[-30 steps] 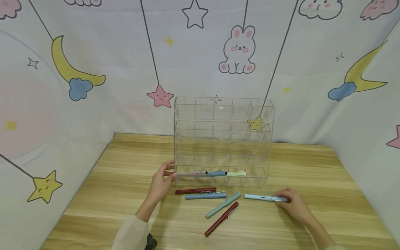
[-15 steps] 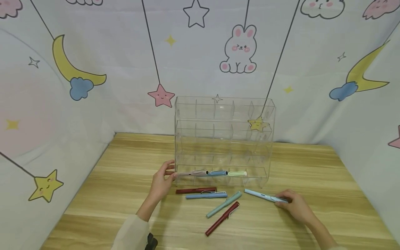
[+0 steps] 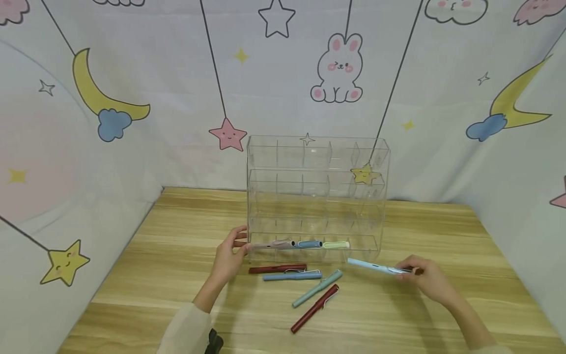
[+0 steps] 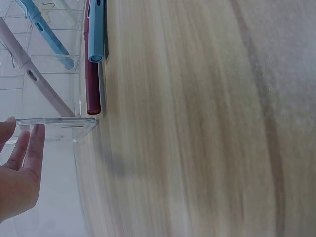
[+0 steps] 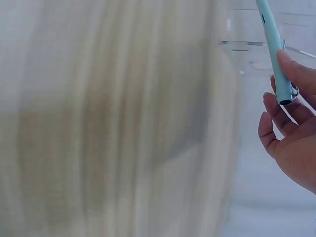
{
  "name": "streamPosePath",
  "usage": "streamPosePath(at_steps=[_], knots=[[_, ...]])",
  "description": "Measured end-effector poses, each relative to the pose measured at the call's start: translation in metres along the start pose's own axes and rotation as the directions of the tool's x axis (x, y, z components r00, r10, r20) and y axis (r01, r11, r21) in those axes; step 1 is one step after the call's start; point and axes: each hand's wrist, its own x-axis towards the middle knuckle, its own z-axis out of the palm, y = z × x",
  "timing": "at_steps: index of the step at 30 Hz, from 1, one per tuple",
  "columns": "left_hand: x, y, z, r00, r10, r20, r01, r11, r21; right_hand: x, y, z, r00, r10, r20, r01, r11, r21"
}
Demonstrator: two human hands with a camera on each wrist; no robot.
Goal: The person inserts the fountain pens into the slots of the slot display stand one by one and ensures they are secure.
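Observation:
My right hand (image 3: pixel 426 278) pinches a light blue fountain pen (image 3: pixel 373 266) by its clip end, near the lower right of a clear acrylic pen rack (image 3: pixel 381 211). In the right wrist view the thumb lies along the pen's cap (image 5: pixel 282 81) with fingers beneath. My left hand (image 3: pixel 229 255) rests at the rack's lower left side, its fingertips (image 4: pixel 37 132) against the side panel (image 4: pixel 54 121). A greyish-pink pen (image 3: pixel 269 246), a blue pen (image 3: pixel 309 245) and a pale green pen (image 3: pixel 336 245) lie in the bottom tier.
Before the rack on the wooden table (image 3: pixel 132 275) lie a dark red pen (image 3: pixel 269 269), a blue pen (image 3: pixel 292 277), a green pen (image 3: pixel 316 289) and another dark red pen (image 3: pixel 314 309). A printed curtain (image 3: pixel 177 73) hangs behind and at the sides.
My right hand has raised the light blue pen from the table, tilting its far end toward the rack. My left hand stays at the rack's side.

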Motion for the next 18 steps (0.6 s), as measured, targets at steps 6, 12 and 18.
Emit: streamPosePath(at_steps=[6,12,18], knots=[[0.0,-0.001,-0.001,1.0,-0.006,-0.003,0.006,1.0,-0.006,0.011,-0.014,-0.01,0.999,0.005,-0.048,-0.007,0.999,-0.045],[0.0,0.0,-0.001,1.0,-0.011,-0.001,0.011,1.0,-0.009,0.024,-0.026,-0.008,0.997,0.041,-0.059,-0.047,0.993,-0.105],[0.0,-0.001,-0.001,1.0,-0.01,0.002,0.01,1.0,-0.005,0.038,-0.036,0.005,0.997,0.027,-0.068,-0.035,0.991,-0.128]])
